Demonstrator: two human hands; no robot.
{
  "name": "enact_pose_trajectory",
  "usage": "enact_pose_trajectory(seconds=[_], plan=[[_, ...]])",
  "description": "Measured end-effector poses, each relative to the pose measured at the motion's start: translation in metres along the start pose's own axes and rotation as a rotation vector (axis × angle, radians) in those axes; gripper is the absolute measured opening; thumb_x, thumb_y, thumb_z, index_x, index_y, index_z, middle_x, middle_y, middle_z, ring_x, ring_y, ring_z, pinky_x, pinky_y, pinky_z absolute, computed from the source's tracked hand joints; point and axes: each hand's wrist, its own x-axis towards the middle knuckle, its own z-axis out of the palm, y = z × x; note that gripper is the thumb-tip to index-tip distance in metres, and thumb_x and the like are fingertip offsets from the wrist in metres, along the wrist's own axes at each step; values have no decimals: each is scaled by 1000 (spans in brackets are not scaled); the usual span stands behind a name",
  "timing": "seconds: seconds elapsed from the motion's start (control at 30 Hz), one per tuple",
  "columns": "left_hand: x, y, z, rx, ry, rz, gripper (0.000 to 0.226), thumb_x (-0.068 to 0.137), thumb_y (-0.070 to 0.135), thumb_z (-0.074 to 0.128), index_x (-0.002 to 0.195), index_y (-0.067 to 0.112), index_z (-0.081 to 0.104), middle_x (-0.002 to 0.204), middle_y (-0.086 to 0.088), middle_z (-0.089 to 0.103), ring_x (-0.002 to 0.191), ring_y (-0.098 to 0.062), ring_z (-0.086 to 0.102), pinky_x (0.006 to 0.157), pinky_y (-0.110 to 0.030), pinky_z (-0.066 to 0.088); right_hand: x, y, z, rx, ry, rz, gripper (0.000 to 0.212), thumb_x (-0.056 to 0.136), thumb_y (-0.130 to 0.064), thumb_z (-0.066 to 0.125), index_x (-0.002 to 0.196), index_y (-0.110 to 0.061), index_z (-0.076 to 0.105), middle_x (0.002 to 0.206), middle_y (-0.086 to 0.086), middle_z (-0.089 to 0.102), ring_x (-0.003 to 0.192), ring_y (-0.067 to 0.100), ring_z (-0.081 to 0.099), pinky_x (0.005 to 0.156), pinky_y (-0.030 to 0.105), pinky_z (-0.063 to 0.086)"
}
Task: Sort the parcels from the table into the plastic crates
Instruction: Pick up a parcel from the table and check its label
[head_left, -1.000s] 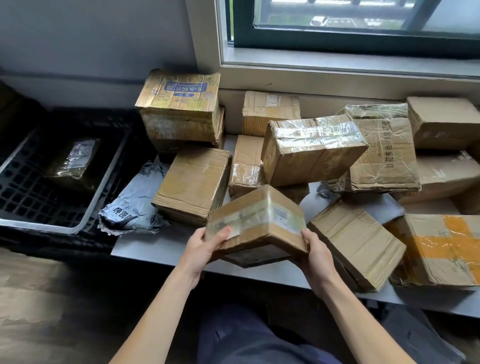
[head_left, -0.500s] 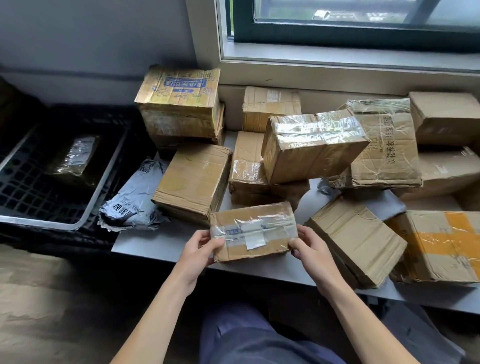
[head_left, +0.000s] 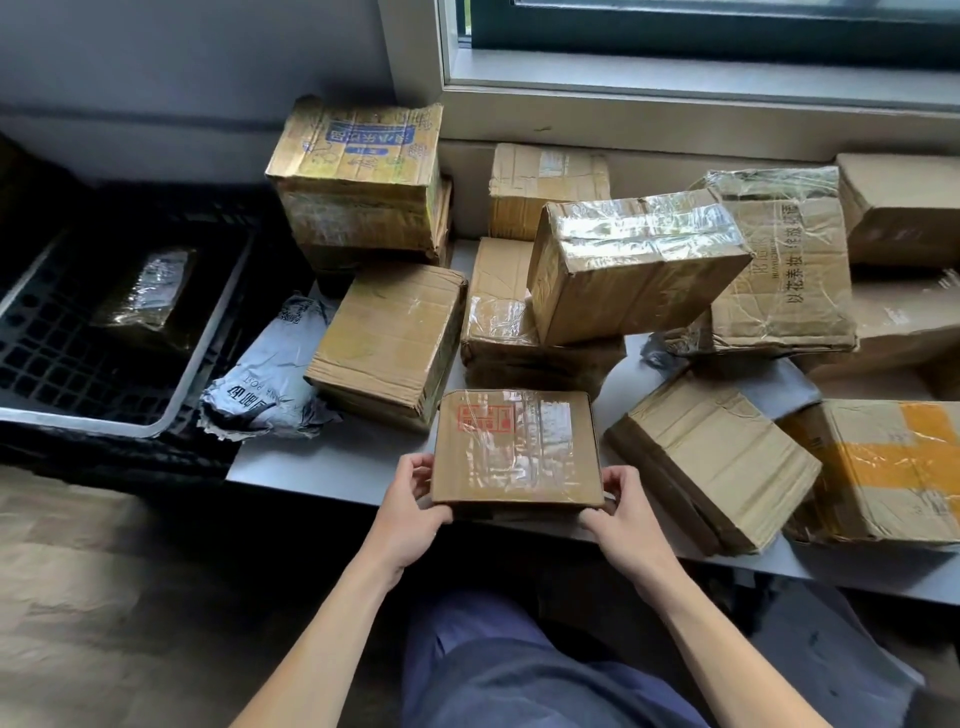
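Head view: about twelve cardboard parcels, two grey poly mailers, one crate. Flat square brown cardboard parcel with clear glossy tape and a red stamp (head_left: 514, 447) sits at the near edge of the grey table (head_left: 332, 462), flat face up. Left hand (head_left: 415, 509) grips its near-left corner, right hand (head_left: 618, 514) its near-right corner, fingers curled under and thumbs at the sides. Crumpled grey plastic mailer (head_left: 265, 379) lies left of the boxes. Black lattice plastic crate (head_left: 72, 419), far left, holds one dark tape-wrapped parcel (head_left: 150, 291).
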Motion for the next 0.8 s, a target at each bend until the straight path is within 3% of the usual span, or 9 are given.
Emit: enact_pose_trajectory(seconds=[0.1,0.2,0.27,0.33,0.43,0.6,0.7,0.73,0.8], plan=[[-14,27,-1,-10,54,192,51,75,18,83,118,31,60,116,2,65,103,-12,64,85,-15,49,5,-5,-8,237,94,-3,30,97,1,58,118,-20,53,113,6,68,105,13,67,89,29,54],[-34,58,9,211,161,532,42,78,50,72,118,38,68,105,17,61,103,-11,58,94,-23,43,18,-11,-13,403,101,56,27,107,-12,42,124,-20,61,113,3,69,94,12,69,75,31,57],[-47,79,26,344,237,772,35,85,46,67,116,30,73,100,17,62,101,-14,56,92,-33,41,22,-16,-9,395,91,106,33,107,-15,37,123,-18,65,107,3,73,89,14,70,67,29,54],[-52,86,44,460,275,927,35,87,42,66,116,23,76,101,11,63,101,-17,55,91,-36,39,26,-16,-2,360,74,169,32,105,-15,40,114,-19,71,104,8,77,95,24,71,76,42,59],[-45,66,57,582,215,941,41,86,39,69,123,21,73,107,8,62,104,-18,54,91,-39,40,31,-5,6,294,45,225,30,101,-17,46,105,-17,76,100,11,79,99,30,74,91,56,61],[-47,42,63,659,182,968,49,86,32,69,134,21,69,113,6,60,108,-19,52,93,-28,31,39,8,3,192,-19,199,26,99,-38,62,121,-28,72,109,-2,78,99,15,76,82,38,65],[-44,56,63,641,270,1026,39,90,23,71,128,18,73,112,3,64,106,-22,57,94,-31,39,63,42,-3,127,-59,163,48,92,-63,60,137,-45,60,135,-7,69,121,14,67,105,46,55],[-39,63,61,614,291,1037,36,90,20,71,126,16,74,112,2,67,106,-24,59,94,-35,44,58,37,-4,125,-97,174,49,92,-68,57,135,-45,61,134,-7,70,120,13,67,106,46,54],[-23,77,55,581,279,1014,36,90,18,70,126,15,74,116,0,72,110,-25,64,97,-41,49,36,16,-5,76,-133,239,41,98,-60,53,111,-27,73,98,-4,78,85,9,72,81,31,58]])
